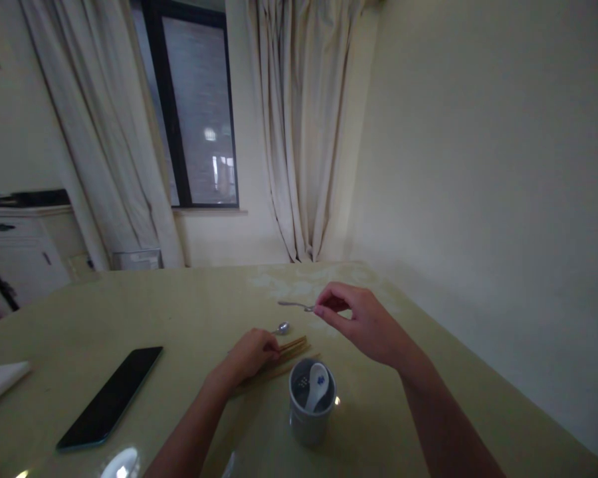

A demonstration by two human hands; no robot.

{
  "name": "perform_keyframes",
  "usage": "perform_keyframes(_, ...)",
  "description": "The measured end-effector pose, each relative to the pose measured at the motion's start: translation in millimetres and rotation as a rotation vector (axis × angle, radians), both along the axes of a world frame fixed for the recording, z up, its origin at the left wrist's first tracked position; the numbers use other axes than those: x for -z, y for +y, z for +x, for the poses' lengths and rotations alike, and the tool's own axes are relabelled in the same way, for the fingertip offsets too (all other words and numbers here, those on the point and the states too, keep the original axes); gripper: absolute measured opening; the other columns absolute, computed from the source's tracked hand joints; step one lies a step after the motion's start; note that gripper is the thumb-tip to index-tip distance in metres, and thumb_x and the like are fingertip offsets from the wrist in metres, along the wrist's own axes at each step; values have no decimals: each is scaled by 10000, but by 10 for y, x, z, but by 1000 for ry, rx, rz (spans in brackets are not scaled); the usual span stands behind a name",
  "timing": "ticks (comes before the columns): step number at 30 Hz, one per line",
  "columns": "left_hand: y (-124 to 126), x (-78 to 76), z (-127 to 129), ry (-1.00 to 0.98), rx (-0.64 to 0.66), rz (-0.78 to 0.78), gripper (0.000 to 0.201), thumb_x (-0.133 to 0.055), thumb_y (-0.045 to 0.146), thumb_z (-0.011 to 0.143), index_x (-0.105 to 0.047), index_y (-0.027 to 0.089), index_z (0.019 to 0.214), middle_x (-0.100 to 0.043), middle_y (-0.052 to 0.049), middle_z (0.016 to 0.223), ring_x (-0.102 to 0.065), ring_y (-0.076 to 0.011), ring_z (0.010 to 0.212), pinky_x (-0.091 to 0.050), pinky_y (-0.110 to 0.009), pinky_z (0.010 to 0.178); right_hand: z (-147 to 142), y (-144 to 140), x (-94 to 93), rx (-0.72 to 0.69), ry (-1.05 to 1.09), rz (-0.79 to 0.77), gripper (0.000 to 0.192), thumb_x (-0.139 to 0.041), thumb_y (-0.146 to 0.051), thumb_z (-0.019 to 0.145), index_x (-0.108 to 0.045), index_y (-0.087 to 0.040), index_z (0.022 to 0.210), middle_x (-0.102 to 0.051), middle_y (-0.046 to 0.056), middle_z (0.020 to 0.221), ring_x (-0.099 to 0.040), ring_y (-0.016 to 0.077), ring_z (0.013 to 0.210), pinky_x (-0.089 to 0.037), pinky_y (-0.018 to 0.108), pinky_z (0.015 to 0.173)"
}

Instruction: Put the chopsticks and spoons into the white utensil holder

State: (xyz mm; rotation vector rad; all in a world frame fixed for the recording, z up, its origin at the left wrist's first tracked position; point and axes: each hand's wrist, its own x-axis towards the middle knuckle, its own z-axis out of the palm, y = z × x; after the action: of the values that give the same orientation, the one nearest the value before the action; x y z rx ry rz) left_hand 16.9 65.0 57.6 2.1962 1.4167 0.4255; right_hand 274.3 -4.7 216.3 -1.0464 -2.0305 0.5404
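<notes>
My right hand (351, 318) is raised over the table, thumb and fingertips pinching a slim metal piece of cutlery (293, 304) that points left; its held end is partly hidden. Lower and to the left, my left hand (252, 353) has its fingers closed on wooden chopsticks (293, 345) lying on the table. A metal spoon (282, 328) lies just beyond the left hand, its handle mostly hidden. Between my forearms stands a grey cup-shaped holder (309, 425) with holes in its bottom. A white ceramic spoon with a blue pattern (319, 385) leans inside it.
On the left of the glossy yellow-green table (189, 299) lies a dark tablet or phone (112, 395). A white object (2, 382) sits at the far left edge. A wall (503, 199) runs along the right side; curtains (303, 133) hang behind.
</notes>
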Motion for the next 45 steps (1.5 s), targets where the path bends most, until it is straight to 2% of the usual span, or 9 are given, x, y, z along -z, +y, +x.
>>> perform_keyframes(7,-26,-47,7,-51,-21,11,134,-736,296,755,-806,200,817,-812,-42,828,-711,-232,792,-476,-292,717,-31,11,39,10,-99,29,63,-725,-243,964,-737,-213,911,-764,20,886,-724,182,839,-534,268,724)
perform_keyframes(13,-50,-472,-60,-338,-154,277,388,-431,423,1034,-728,201,1150,-792,-95,1163,-710,-232,1046,-530,-343,937,-72,58,102,50,-344,130,75,-725,-162,970,-758,-198,913,-764,46,930,-711,211,886,-503,321,818)
perform_keyframes(17,-259,-775,63,-340,-15,435,383,-515,455,1026,-689,257,1304,-737,-72,1360,-630,-261,1287,-428,-424,1142,-165,62,149,-80,-332,124,93,-708,-137,981,-775,-198,959,-781,50,977,-725,204,915,-513,310,853)
perform_keyframes(20,-337,-849,146,-278,93,286,361,-475,454,1051,-761,234,1064,-813,-42,1067,-714,-221,1017,-507,-328,939,-197,48,150,-162,-257,108,156,-665,-115,996,-787,-212,1008,-803,50,1066,-739,197,987,-525,299,913)
perform_keyframes(24,-163,-619,9,-163,-37,186,445,-409,477,1071,-741,207,949,-776,-22,889,-696,-187,852,-483,-254,754,-166,45,158,-60,-345,37,170,-697,-174,982,-797,-217,1112,-824,71,1111,-758,231,996,-528,330,911)
perform_keyframes(28,66,-205,-260,22,-285,186,381,-404,303,1047,-752,161,984,-765,-111,986,-700,-229,940,-472,-296,829,-123,55,235,23,-545,-114,141,-800,-279,910,-807,-185,1015,-821,76,942,-743,229,836,-501,300,740)
perform_keyframes(32,143,56,-364,90,-357,169,353,-438,248,1018,-775,149,1049,-751,-163,1111,-702,-255,1038,-476,-326,918,-130,42,292,26,-672,-181,402,-936,-424,739,-774,-205,1035,-789,47,898,-706,239,838,-421,277,645)
perform_keyframes(38,155,227,-326,124,-370,151,298,-505,189,997,-734,176,1188,-749,-128,1206,-688,-234,1128,-467,-304,969,-206,5,298,44,-825,-203,569,-949,-492,665,-733,-234,1123,-783,55,919,-712,296,915,-359,293,637)
perform_keyframes(45,176,260,-311,138,-315,129,238,-562,207,987,-757,200,1124,-760,-94,1121,-695,-215,1061,-477,-279,917,-203,31,368,15,-899,-176,452,-809,-219,737,-696,-225,1174,-789,71,986,-723,303,966,-319,302,635)
